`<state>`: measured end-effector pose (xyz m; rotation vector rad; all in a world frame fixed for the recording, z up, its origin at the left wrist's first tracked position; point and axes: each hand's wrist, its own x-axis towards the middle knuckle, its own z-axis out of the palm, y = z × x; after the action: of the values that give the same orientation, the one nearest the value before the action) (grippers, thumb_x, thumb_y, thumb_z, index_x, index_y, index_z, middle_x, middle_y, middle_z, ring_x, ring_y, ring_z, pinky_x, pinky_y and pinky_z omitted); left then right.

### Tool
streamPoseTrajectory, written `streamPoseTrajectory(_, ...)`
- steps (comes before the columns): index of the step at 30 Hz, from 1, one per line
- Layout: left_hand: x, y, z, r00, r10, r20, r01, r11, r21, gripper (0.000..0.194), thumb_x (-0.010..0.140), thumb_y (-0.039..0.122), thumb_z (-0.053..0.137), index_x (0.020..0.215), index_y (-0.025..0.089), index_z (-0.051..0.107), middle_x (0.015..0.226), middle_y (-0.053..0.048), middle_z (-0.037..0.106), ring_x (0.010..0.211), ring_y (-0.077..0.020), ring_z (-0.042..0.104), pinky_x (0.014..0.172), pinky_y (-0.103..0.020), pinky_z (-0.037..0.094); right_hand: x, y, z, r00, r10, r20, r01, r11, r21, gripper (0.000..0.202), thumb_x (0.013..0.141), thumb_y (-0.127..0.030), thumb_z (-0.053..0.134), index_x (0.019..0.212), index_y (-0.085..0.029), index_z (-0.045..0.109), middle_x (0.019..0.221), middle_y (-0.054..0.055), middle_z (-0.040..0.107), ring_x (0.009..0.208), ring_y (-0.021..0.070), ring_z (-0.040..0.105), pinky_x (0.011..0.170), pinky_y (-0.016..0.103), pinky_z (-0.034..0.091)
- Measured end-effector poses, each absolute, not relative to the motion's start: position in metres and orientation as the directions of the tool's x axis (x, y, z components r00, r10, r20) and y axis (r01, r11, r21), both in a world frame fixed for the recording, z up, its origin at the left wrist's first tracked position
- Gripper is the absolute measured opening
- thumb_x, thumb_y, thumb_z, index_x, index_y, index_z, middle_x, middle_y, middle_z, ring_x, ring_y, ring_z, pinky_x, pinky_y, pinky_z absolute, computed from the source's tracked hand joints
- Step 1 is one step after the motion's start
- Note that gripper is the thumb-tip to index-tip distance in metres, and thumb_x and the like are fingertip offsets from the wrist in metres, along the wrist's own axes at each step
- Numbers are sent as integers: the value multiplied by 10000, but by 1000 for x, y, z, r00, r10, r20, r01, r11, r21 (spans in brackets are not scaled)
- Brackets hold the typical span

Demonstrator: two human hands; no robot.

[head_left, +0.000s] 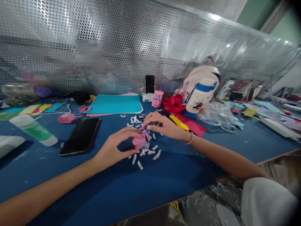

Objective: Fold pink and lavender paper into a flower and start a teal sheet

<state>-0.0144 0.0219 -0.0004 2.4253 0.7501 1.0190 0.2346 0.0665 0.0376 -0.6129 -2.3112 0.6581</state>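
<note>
A small folded-paper piece in pink and lilac (pixel 140 141) sits on the blue table, in the middle of the view. My left hand (pixel 115 146) curves round its left side, with the fingers over the top and the thumb low at the front. Above and to the right, my right hand (pixel 157 124) has its thumb and fingertips brought together at the piece's upper edge. Whatever lies between those fingertips is too small to make out. Small white paper strips (pixel 140 164) are scattered around and under the piece.
On the left lie a black phone (pixel 81 136), a green-and-white tube (pixel 34 130) and a pink tape roll (pixel 66 118). Behind are blue paper sheets (pixel 114 104) and a pink paper ornament (pixel 157 98). To the right are a yellow cutter (pixel 179 122), red paper (pixel 191 124) and a bottle (pixel 198 97).
</note>
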Motion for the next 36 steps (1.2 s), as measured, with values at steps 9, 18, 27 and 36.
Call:
streamPoseTrajectory(9, -15, 22, -1, 596, 648, 475, 264, -717, 646, 326, 867, 318, 740, 1178, 262, 662, 1306, -101, 632, 1221, -265, 613, 1005, -399, 544, 236, 68, 36, -740, 522, 424, 131, 730, -670, 280, 919, -330, 685, 1169, -215, 637, 1143, 43, 636, 943, 144, 565, 867, 319, 481)
streamPoseTrajectory(18, -15, 21, -2, 592, 669, 449, 308, -702, 642, 405, 845, 326, 762, 1213, 250, 611, 1232, -74, 678, 1137, -232, 663, 981, -360, 555, 238, 63, 45, -789, 462, 405, 245, 841, -482, 75, 876, -312, 734, 864, -240, 717, 1003, 16, 574, 1020, 166, 537, 972, 347, 430)
streamPoseTrajectory(27, -13, 18, 0, 607, 686, 401, 336, -679, 652, 395, 810, 329, 797, 1150, 264, 607, 1114, 10, 716, 998, -168, 706, 917, -272, 559, 234, 58, 39, -802, 443, 400, 256, 861, -440, 47, 892, -281, 714, 882, -235, 711, 952, 1, 537, 982, 155, 513, 955, 325, 422)
streamPoseTrajectory(36, -12, 18, -1, 618, 703, 353, 353, -649, 674, 414, 829, 435, 755, 1165, 269, 579, 1107, -17, 714, 1004, -215, 724, 891, -332, 588, 230, 53, 37, -797, 473, 377, 263, 832, -489, 54, 910, -265, 690, 875, -225, 701, 941, 6, 542, 968, 154, 523, 925, 313, 440)
